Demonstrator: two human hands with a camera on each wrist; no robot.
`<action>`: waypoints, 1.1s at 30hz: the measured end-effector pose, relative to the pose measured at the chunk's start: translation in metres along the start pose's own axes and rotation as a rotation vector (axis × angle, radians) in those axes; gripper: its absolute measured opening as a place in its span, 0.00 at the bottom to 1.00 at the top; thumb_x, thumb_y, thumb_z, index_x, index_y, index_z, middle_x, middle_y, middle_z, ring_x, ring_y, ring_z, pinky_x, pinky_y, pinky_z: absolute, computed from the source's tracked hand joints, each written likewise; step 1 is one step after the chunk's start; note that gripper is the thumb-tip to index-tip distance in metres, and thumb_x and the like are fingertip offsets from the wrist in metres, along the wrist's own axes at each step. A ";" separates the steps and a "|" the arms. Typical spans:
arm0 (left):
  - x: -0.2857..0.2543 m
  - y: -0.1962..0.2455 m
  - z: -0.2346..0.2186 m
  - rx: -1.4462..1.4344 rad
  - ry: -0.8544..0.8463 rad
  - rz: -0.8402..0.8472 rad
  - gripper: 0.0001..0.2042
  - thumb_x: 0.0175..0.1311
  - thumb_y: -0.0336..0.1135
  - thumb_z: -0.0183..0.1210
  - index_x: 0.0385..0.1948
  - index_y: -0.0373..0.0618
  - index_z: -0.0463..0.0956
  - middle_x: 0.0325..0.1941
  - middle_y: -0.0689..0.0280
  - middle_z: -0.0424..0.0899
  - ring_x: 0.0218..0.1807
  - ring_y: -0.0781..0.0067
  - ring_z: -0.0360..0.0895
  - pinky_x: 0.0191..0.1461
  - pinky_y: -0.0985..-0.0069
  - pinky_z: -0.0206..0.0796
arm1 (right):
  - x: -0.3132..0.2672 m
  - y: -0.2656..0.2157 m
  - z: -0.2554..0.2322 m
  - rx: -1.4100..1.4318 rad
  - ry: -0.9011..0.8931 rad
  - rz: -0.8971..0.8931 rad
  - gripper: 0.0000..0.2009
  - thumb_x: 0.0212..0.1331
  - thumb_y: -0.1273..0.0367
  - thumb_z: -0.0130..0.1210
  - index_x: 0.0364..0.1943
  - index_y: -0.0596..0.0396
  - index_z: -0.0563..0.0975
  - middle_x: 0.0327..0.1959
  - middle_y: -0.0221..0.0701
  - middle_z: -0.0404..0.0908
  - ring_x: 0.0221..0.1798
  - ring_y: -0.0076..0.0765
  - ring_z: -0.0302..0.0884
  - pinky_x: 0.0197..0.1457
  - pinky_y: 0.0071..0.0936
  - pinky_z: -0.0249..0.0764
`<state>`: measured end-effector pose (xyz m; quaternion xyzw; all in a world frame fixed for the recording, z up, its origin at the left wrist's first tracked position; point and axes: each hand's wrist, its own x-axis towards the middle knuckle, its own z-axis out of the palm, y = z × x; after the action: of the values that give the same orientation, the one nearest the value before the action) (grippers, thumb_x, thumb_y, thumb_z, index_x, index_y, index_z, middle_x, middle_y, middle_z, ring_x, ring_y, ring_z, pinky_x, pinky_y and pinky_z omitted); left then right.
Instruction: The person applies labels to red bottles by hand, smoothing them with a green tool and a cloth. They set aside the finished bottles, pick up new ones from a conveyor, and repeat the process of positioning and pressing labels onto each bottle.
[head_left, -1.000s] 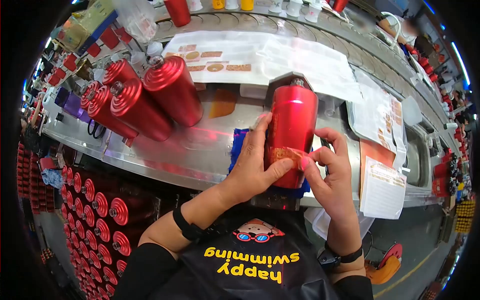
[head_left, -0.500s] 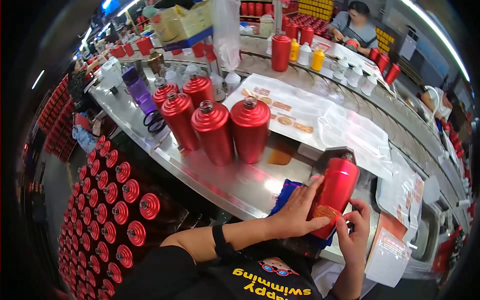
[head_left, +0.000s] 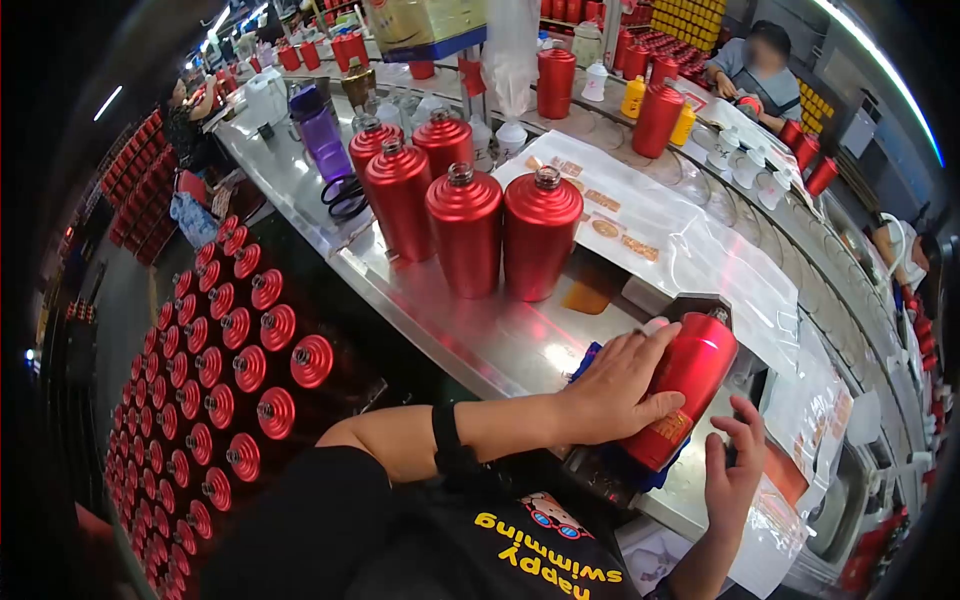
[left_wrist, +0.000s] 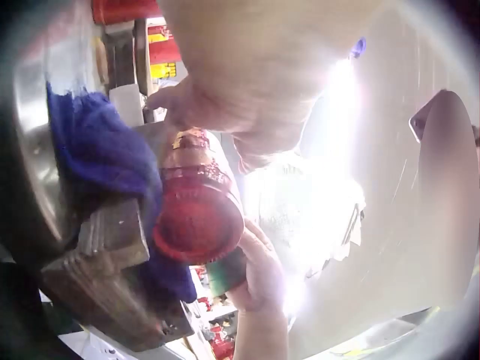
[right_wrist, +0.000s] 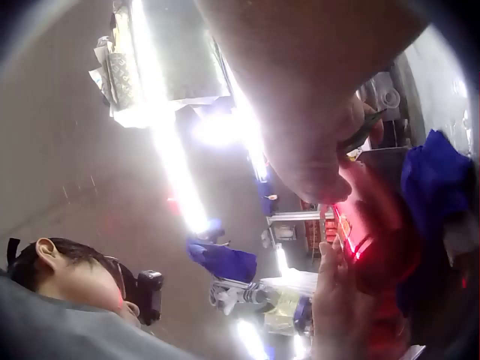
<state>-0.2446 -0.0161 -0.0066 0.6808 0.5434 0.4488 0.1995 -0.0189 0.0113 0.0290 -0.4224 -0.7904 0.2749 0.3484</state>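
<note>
A glossy red bottle (head_left: 690, 375) lies tilted over a blue cloth (left_wrist: 105, 150), its neck in a dark angled holder (head_left: 725, 305). Across the bottle's body my left hand (head_left: 622, 395) holds it, fingers along the far side and thumb close to a gold patterned label (head_left: 668, 425). Just right of the bottle's base is my right hand (head_left: 735, 465), with bent fingers off the label. A thin dark-green piece (right_wrist: 363, 132) shows between its fingers in the right wrist view. In the left wrist view the bottle's round base (left_wrist: 199, 229) faces the camera.
Several red bottles (head_left: 465, 235) stand left on the metal counter (head_left: 400, 300); many more (head_left: 235, 370) fill the floor beside it. Label sheets (head_left: 690, 245) lie behind, before a conveyor (head_left: 640, 160). Another person (head_left: 755, 75) sits across; a purple bottle (head_left: 322, 140) stands farther left.
The head view has swung left, showing more bottles. My right hand, earlier pinching at the label's edge, has come away to the right. My left hand stays on the bottle.
</note>
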 end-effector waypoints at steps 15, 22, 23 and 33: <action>0.153 0.037 -0.139 0.357 0.029 0.166 0.16 0.66 0.43 0.56 0.46 0.41 0.80 0.44 0.54 0.84 0.46 0.57 0.82 0.53 0.65 0.71 | 0.111 0.003 -0.100 -0.252 0.035 -0.374 0.12 0.62 0.76 0.53 0.49 0.61 0.77 0.52 0.42 0.76 0.57 0.44 0.73 0.63 0.31 0.64; 0.267 0.018 -0.191 0.797 -0.003 -0.026 0.17 0.65 0.44 0.56 0.48 0.44 0.80 0.38 0.63 0.85 0.35 0.74 0.81 0.43 0.73 0.73 | 0.226 0.043 -0.123 -0.376 0.066 -0.358 0.18 0.61 0.67 0.58 0.56 0.55 0.76 0.49 0.41 0.79 0.53 0.43 0.77 0.58 0.34 0.70; 0.279 0.014 -0.192 0.779 -0.009 -0.077 0.18 0.64 0.44 0.57 0.49 0.43 0.80 0.37 0.63 0.85 0.34 0.74 0.80 0.41 0.72 0.73 | 0.248 0.057 -0.124 -0.396 0.074 -0.367 0.19 0.61 0.66 0.59 0.56 0.55 0.76 0.49 0.42 0.79 0.53 0.43 0.78 0.57 0.34 0.71; 0.408 -0.095 -0.166 1.215 -0.109 0.078 0.23 0.62 0.46 0.58 0.53 0.37 0.75 0.45 0.45 0.83 0.51 0.44 0.80 0.55 0.57 0.71 | 0.465 0.158 -0.063 -0.671 0.137 -0.320 0.27 0.60 0.55 0.60 0.57 0.60 0.75 0.52 0.53 0.79 0.55 0.56 0.77 0.60 0.43 0.71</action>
<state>-0.4327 0.3546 0.1685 0.7141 0.6660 0.0299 -0.2137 -0.0805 0.4973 0.1003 -0.4015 -0.8674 -0.0862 0.2810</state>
